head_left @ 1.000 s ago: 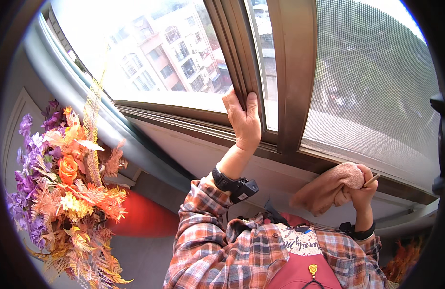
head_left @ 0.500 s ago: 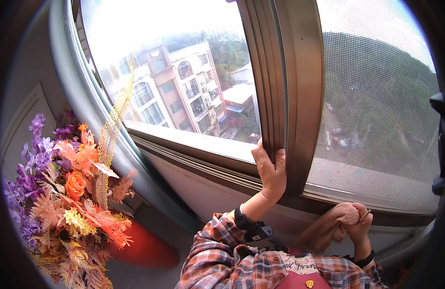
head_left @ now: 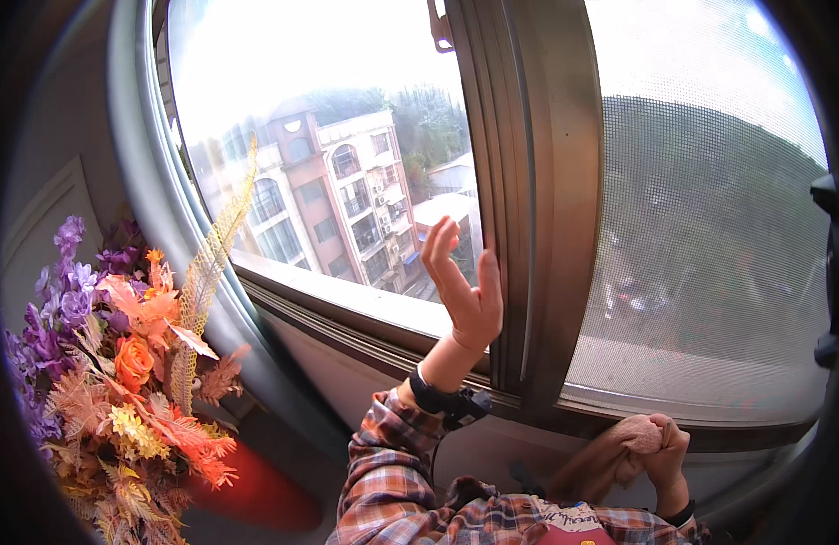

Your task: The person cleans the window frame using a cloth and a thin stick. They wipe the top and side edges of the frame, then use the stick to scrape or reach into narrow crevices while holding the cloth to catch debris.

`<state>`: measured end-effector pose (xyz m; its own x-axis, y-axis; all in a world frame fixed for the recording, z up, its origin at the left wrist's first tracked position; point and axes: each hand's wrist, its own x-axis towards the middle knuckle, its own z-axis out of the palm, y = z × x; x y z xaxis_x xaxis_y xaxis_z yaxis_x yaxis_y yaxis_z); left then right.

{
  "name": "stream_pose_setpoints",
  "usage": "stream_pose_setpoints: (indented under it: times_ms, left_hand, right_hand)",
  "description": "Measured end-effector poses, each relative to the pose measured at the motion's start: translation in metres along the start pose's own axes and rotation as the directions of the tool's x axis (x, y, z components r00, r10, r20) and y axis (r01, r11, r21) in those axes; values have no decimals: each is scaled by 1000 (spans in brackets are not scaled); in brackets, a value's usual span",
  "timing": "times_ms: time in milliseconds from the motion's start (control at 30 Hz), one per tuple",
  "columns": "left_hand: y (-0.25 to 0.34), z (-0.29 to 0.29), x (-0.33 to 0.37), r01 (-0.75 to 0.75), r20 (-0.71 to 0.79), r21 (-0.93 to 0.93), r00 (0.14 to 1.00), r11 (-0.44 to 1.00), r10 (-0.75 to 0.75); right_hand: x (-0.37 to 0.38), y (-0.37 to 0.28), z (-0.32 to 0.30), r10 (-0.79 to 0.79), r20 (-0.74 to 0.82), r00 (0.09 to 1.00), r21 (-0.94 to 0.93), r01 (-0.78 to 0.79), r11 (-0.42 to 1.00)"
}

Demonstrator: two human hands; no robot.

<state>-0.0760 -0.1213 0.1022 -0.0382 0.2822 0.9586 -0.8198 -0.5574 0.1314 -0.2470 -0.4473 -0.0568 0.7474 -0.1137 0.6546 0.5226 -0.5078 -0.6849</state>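
My left hand is raised in front of the sliding window's glass, beside the brown metal window frame. Its fingers and thumb are spread, and nothing is in them. Low at the right, my right hand is closed round a bunched pinkish-brown cloth. One end of that cloth pokes out above the fist, and the rest hangs down toward my body. The fist is close to the bottom rail of the screened window.
A bunch of purple, orange and yellow artificial flowers stands in a red vase on the left. Behind it hangs a grey curtain. The window track runs along the sill, and a latch sits high on the frame.
My left hand has left the window frame's edge and moved up and left, its fingers opening. The right hand still grips the cloth, and the view has tilted slightly upward.
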Motion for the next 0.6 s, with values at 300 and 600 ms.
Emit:
stream_pose_setpoints:
  times_ms: [300,600]
  left_hand:
    - [-35,37,244,151,112,-496,988,855,-109]
    - [-58,48,245,-30,226,-247,970,968,88]
  right_hand:
    - [-8,7,3,132,-33,991,117,-128,985]
    - [-8,7,0,42,-16,999,3,-42,999]
